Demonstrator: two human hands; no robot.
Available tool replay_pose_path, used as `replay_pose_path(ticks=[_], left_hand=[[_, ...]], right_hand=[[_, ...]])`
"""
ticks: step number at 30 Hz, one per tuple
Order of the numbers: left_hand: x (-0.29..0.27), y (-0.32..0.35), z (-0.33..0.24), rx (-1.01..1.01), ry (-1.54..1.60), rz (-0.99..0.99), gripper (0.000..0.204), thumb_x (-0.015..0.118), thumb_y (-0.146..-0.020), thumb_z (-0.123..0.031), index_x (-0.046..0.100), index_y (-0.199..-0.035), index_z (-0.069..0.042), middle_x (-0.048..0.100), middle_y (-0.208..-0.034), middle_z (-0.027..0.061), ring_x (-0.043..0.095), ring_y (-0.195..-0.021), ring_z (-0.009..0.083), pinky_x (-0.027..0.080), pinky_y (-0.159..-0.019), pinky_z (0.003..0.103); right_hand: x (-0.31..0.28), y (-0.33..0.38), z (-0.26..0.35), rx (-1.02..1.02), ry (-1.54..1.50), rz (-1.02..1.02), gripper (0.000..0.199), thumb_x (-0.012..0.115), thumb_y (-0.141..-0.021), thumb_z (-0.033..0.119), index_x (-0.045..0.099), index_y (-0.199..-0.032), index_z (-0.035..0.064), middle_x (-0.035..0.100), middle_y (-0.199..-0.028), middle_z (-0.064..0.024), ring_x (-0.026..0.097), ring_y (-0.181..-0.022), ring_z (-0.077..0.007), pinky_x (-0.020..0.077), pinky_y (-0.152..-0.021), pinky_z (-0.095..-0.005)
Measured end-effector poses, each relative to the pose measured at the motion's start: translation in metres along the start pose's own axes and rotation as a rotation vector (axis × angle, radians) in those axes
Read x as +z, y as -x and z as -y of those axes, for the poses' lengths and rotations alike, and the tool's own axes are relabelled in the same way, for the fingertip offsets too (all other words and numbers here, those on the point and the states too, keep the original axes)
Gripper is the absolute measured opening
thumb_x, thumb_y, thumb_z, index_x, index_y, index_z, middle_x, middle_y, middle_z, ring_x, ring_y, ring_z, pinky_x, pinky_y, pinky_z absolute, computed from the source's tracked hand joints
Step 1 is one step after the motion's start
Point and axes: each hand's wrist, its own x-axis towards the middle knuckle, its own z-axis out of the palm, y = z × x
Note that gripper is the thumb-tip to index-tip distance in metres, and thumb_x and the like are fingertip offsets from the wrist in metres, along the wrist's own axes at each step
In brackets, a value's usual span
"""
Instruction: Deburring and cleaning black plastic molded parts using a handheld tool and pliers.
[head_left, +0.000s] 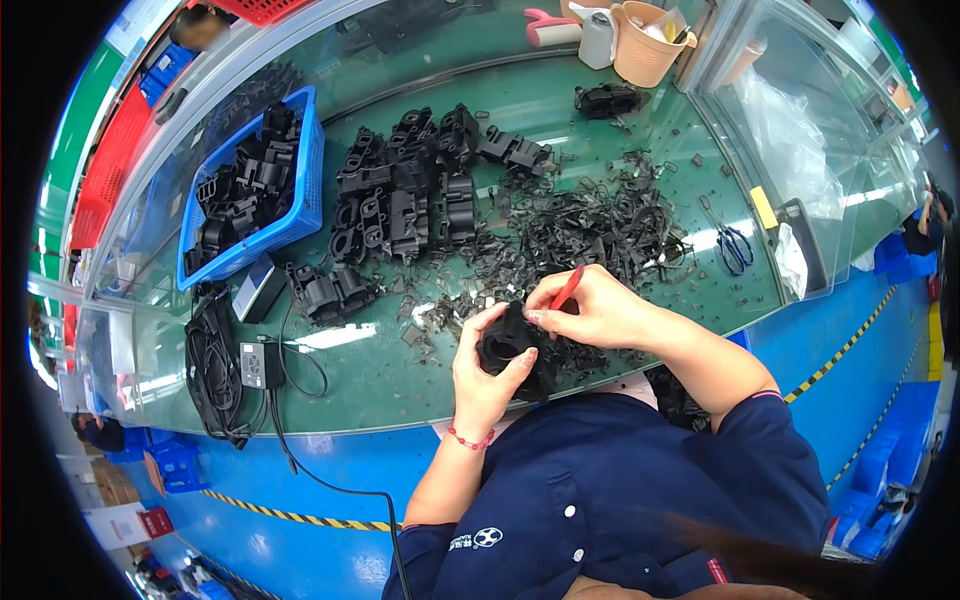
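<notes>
Held part (516, 326) before scrap pile (610, 225); parts (405, 215), basket (313, 165) left; scissors (730, 240) right.

- It looks like a factory workshop.
- Black plastic parts (405, 215) sit in heaps on a green work table (350, 385).
- Striped lines (300, 515) mark the blue floor (840, 390).

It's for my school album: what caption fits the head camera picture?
Left hand holds a black part, right hand a red tool, near black scraps.
</notes>
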Motion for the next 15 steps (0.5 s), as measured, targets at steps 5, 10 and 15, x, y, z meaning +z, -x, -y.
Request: replay_pose_path(ticks=[5,10,15], left_hand=[[0.0035,-0.0004,-0.0068,0.064,-0.138,0.010,0.058,0.078,-0.067,-0.015,0.051,-0.117,-0.001,0.058,-0.105,0.0105,0.058,-0.094,0.0181,0.046,-0.084,0.030],[0.0031,-0.0026,-0.0079,0.220,-0.409,0.061,0.058,0.079,-0.065,-0.016,0.051,-0.114,0.001,0.058,-0.099,0.0140,0.061,-0.087,0.0248,0.048,-0.078,0.032],[0.0022,-0.0026,-0.0005,0.216,-0.367,0.052,0.058,0.078,-0.066,-0.016,0.051,-0.114,0.000,0.058,-0.099,0.0132,0.061,-0.087,0.0235,0.048,-0.078,0.031]], right_hand=[[-0.0018,-0.0014,-0.0009,0.009,0.152,0.037,0.016,0.059,-0.083,0.013,0.062,-0.089,-0.0021,0.063,-0.071,-0.0109,0.060,-0.062,-0.0160,0.0475,-0.059,-0.0303],[-0.0020,-0.0019,0.0004,0.012,0.275,0.053,0.014,0.059,-0.080,0.011,0.061,-0.086,-0.0015,0.063,-0.072,-0.0145,0.061,-0.062,-0.0227,0.0475,-0.060,-0.0329],[0.0006,-0.0020,0.0016,-0.100,0.361,0.015,0.012,0.059,-0.078,0.009,0.060,-0.084,-0.0011,0.063,-0.073,-0.0147,0.061,-0.062,-0.0257,0.0477,-0.060,-0.0339]])
